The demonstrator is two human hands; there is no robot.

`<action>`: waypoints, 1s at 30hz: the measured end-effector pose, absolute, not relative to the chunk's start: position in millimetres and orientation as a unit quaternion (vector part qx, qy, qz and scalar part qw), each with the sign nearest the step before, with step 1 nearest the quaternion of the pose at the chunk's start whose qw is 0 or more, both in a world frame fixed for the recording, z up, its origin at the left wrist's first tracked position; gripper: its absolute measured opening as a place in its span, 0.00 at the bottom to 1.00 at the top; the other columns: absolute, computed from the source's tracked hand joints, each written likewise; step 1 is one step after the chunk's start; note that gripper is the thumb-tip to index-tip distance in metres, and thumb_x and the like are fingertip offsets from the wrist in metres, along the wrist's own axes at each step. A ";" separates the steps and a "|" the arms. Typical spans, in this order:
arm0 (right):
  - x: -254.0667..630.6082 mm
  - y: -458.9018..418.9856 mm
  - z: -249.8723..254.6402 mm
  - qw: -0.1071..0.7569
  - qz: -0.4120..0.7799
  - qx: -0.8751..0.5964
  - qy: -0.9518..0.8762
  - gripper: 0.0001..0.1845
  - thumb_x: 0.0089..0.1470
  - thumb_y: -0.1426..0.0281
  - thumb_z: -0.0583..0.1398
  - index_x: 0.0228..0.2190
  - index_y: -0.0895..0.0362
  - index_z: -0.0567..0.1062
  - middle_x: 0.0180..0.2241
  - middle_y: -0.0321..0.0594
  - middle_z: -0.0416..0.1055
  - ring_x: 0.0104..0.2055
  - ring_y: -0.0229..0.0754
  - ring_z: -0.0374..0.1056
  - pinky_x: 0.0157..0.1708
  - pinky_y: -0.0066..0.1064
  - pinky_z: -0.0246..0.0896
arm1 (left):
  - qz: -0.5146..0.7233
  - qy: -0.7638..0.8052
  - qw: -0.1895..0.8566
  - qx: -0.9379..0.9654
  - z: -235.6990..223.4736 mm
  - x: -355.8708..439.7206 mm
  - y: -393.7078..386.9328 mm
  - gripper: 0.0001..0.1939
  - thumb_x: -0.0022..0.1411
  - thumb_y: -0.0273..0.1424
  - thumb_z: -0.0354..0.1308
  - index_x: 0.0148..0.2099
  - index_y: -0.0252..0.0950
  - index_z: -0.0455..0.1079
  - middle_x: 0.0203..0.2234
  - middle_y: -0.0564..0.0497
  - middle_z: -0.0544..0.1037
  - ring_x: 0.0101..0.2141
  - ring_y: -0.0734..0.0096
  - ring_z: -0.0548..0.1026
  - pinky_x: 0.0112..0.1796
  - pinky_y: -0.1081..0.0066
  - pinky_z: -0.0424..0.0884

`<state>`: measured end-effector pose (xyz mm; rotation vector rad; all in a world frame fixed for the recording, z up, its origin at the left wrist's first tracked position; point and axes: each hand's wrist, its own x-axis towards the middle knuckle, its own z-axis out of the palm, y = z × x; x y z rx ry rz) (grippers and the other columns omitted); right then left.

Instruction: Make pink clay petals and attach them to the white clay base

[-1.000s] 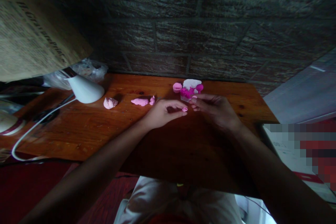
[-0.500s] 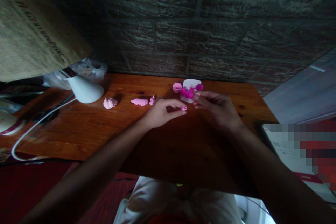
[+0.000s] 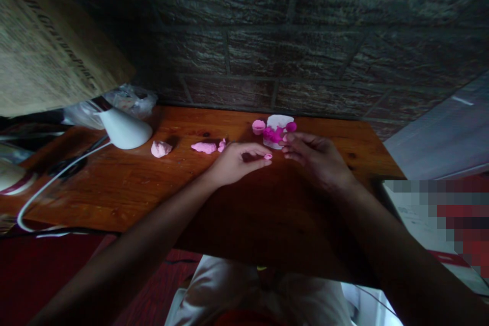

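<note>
Between the thumb and forefinger of my left hand (image 3: 239, 163) is a small curled piece of pink clay (image 3: 268, 156). My right hand (image 3: 319, 159) is beside it, its fingertips pinched on a small pink clay piece (image 3: 286, 138). Just behind the hands, magenta clay pieces (image 3: 272, 135) lie on a white sheet (image 3: 280, 120), with a round magenta piece (image 3: 291, 127) at its right. A pale pink round piece (image 3: 259, 127) sits at its left. Further left are a pink clay lump (image 3: 161, 148) and a longer pink strip (image 3: 204, 147), partly near my left wrist.
A white lamp base (image 3: 126, 130) with a white cable (image 3: 63, 170) stands on the left of the wooden table (image 3: 126, 188), under a printed shade (image 3: 57, 46). Behind it lies a clear plastic bag (image 3: 132, 99). A brick-patterned wall (image 3: 248, 51) borders the table's back.
My right fingertips have shifted slightly, and the pink piece in them has turned a little. The left hand keeps its hold and place. The view has moved very slightly.
</note>
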<state>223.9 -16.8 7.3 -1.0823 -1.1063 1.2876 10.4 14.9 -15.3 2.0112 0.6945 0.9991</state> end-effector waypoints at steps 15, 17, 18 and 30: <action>221.3 -22.8 14.2 0.504 0.501 -0.454 -0.539 0.20 0.44 0.50 0.73 0.32 0.52 0.86 0.31 0.39 0.81 0.34 0.41 0.73 0.39 0.35 0.69 | 0.391 0.272 0.387 0.790 -15.5 10.6 15.6 0.07 0.63 0.32 0.67 0.43 0.35 0.80 0.39 0.47 0.86 0.39 0.68 0.83 0.44 0.69 0.79; 221.2 -21.7 13.1 0.509 0.511 -0.453 -0.523 0.20 0.42 0.49 0.74 0.32 0.51 0.86 0.32 0.39 0.81 0.34 0.41 0.73 0.39 0.35 0.70 | 0.392 0.273 0.384 0.790 -15.4 10.6 15.5 0.07 0.63 0.32 0.67 0.42 0.35 0.80 0.39 0.47 0.86 0.39 0.68 0.83 0.44 0.69 0.78; 221.2 -21.1 12.6 0.511 0.517 -0.454 -0.516 0.20 0.41 0.50 0.74 0.32 0.51 0.86 0.32 0.38 0.81 0.34 0.40 0.73 0.39 0.35 0.70 | 0.392 0.274 0.382 0.791 -15.3 10.7 15.5 0.07 0.63 0.32 0.67 0.42 0.35 0.80 0.39 0.47 0.86 0.39 0.69 0.83 0.43 0.69 0.78; 221.4 -21.2 11.2 0.499 0.532 -0.466 -0.501 0.18 0.39 0.54 0.76 0.29 0.51 0.86 0.31 0.38 0.82 0.34 0.40 0.75 0.40 0.35 0.71 | 0.406 0.271 0.374 0.789 -16.1 10.8 15.6 0.06 0.60 0.30 0.69 0.38 0.35 0.78 0.36 0.48 0.85 0.36 0.71 0.81 0.41 0.71 0.76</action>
